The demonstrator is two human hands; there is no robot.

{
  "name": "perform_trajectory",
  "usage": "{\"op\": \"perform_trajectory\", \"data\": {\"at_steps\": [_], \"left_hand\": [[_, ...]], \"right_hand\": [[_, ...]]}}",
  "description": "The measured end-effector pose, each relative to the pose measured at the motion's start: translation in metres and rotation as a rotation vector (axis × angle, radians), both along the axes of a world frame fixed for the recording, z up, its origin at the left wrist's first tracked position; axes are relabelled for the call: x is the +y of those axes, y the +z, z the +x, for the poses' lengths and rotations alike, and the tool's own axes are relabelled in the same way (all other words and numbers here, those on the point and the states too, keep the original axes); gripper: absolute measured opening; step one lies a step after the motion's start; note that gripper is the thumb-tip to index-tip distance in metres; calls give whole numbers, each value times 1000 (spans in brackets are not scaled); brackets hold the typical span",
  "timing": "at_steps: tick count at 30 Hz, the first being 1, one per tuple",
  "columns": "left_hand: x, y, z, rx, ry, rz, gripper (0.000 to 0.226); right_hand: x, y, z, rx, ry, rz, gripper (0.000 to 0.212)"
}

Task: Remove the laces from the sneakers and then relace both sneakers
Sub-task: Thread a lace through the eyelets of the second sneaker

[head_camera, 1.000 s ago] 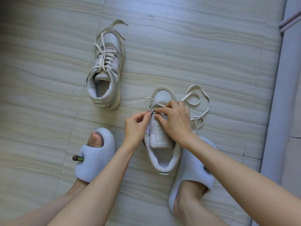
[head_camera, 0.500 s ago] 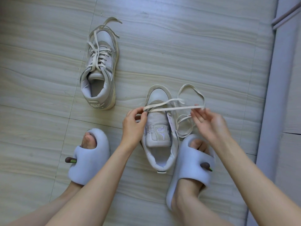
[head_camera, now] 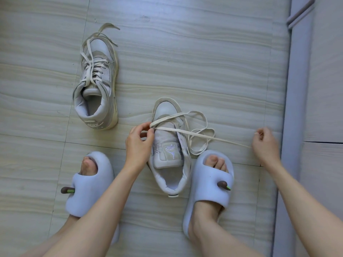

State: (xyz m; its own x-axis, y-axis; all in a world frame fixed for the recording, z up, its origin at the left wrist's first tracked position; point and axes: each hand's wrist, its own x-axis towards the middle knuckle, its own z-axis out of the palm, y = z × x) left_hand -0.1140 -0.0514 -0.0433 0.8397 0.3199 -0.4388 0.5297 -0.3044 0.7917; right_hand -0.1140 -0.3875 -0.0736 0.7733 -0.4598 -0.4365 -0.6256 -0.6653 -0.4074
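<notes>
L hand (head_camera: 138,143) pinches lace (head_camera: 200,135) at near sneaker (head_camera: 169,156); R hand (head_camera: 265,145) grips its far end, taut btwn. 2nd sneaker (head_camera: 96,84) beyond L hand. Slippers (head_camera: 209,184) flank. Tile floor (head_camera: 204,62).

The near sneaker (head_camera: 168,145) is off-white with a pale grey suede toe edge and a beige tongue patch bearing faint white stitched script, and the lace (head_camera: 196,133) drawn across it is cream. Up and left of that sneaker, the far sneaker (head_camera: 96,84) is grey and white with cream laces and white "NIKE" lettering on its heel. Flanking the near sneaker, the 2 slippers (head_camera: 208,184) are pale lavender-blue, each with a brown and green charm, on a floor (head_camera: 204,62) of beige tiles with wavy grey wood-grain streaks.
</notes>
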Motion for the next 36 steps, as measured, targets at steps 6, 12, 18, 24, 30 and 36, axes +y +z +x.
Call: {"op": "perform_trajectory", "data": {"at_steps": [6,12,18,24,30,36], "left_hand": [[-2,-3,1,-5,38,-19,17],[-4,-3,1,-7,21,3,19],[-8,0,0,-16,55,-2,19],[-13,-1,-2,0,124,5,20],[-14,2,-2,0,102,51,26],[-15,5,0,-1,69,93,28]], "right_hand": [[43,16,8,67,409,-186,23],[135,39,38,-143,700,43,27],[169,37,43,-28,710,178,26],[163,35,35,61,751,285,30],[92,22,29,153,512,176,40],[53,10,8,224,376,27,38]]}}
